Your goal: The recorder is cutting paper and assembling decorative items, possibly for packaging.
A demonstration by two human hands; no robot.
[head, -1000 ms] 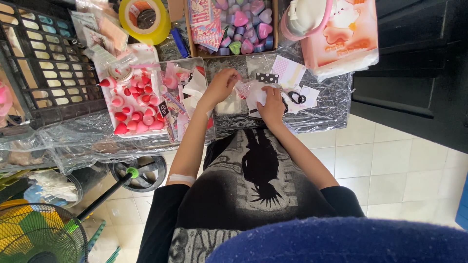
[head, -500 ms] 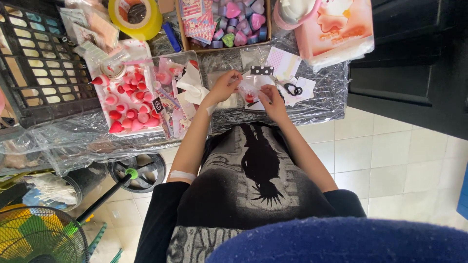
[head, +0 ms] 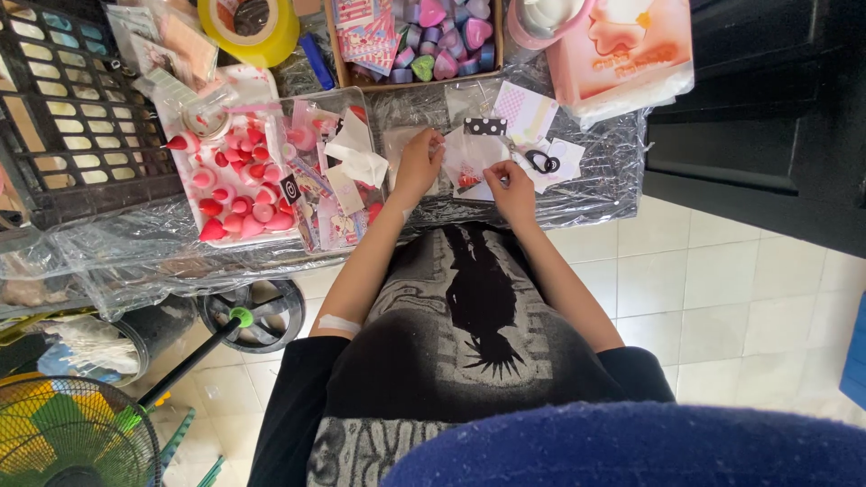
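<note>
Small clear packet [head: 469, 162] (red piece inside, polka-dot header at twelve o'clock) pinched by left hand [head: 418, 165] and right hand [head: 512, 189].

Bench [head: 595, 194]: wrapped in crinkled, glossy clear plastic film. Small bag [head: 471, 155] at the fingers [head: 431, 144]: thin, shiny clear plastic. Cards [head: 523, 110] beyond the fingers: matt paper. Floor [head: 722, 289]: smooth, glazed tile.

My left hand [head: 418, 164] and right hand [head: 512, 188] have drawn apart, now pinching a clear bag [head: 471, 155] between them.
</note>
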